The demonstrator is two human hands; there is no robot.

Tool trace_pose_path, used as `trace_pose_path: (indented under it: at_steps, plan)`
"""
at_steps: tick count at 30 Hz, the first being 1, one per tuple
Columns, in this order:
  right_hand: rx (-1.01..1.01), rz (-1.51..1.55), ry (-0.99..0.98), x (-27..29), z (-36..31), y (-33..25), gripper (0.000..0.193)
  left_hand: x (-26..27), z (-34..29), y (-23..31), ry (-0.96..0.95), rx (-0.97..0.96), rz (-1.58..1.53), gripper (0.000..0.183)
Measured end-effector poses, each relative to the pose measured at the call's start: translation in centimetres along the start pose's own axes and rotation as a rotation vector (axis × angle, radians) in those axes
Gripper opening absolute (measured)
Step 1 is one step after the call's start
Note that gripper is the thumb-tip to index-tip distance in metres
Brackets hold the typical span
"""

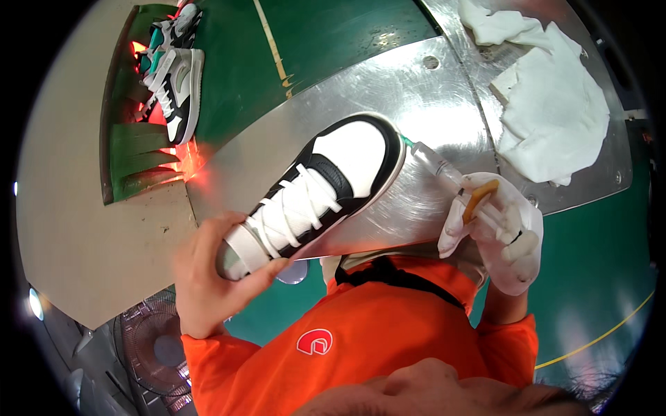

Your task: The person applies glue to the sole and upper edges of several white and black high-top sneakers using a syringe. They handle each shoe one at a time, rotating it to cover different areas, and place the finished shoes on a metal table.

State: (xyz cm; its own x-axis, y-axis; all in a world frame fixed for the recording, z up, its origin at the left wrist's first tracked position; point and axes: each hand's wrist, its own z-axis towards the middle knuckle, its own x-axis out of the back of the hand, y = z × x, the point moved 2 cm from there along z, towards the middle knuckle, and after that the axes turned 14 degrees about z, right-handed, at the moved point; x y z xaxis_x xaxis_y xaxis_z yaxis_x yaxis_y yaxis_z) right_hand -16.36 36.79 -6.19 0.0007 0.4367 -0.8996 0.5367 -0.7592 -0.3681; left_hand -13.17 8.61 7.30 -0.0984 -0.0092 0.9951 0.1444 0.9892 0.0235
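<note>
A black-and-white shoe (326, 184) is shown held by the bare left hand (208, 277), which is closed around its heel end; the toe points up and away over the metal bench (388, 90). A syringe (451, 182) is gripped in the gloved right hand (503, 239), just right of the shoe, with its tip touching or nearly touching the sole edge near the toe; which of the two cannot be told. A yellowish strip (479, 197) is seen against the glove's fingers. White cloths (548, 104) lie on the bench, well right of and above the shoe. More shoes (173, 76) rest on a green surface (312, 41), far left of and above the held shoe, beside a red glow (184, 163). An orange shirt (374, 340) fills the area below the shoe.
</note>
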Motion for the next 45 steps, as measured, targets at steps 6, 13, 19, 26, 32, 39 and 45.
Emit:
trace_pose_path:
  at_steps: [6,13,19,26,32,39,45]
  plan:
    - [0.006,-0.087,-0.063,0.3,-0.2,2.5,0.066,0.4,-1.1,2.0,-0.125,-0.035,0.081,0.061]
    - [0.134,-0.158,-0.182,-0.7,-1.7,5.6,0.097,3.3,0.5,0.1,-0.474,-0.177,-0.041,0.073]
    - [0.215,-0.217,-0.177,-2.0,-3.2,7.9,0.086,0.1,10.7,-2.1,-0.495,-0.277,-0.378,0.088]
    - [0.115,-0.368,-0.115,-3.4,-5.5,9.7,0.08,-7.4,16.5,1.4,-0.504,-0.214,-0.106,0.085]
    - [0.122,-0.332,-0.24,-4.5,-6.3,8.5,0.084,-4.6,12.0,1.0,-0.262,-0.051,-0.712,0.057]
    - [-0.064,-0.305,-0.529,-12.5,-2.7,3.3,0.097,2.4,5.2,-6.5,0.491,-0.377,-1.39,0.049]
    - [-0.077,-0.468,-0.473,-15.2,4.7,4.6,0.081,-5.3,4.4,-13.5,0.843,0.126,-1.536,0.048]
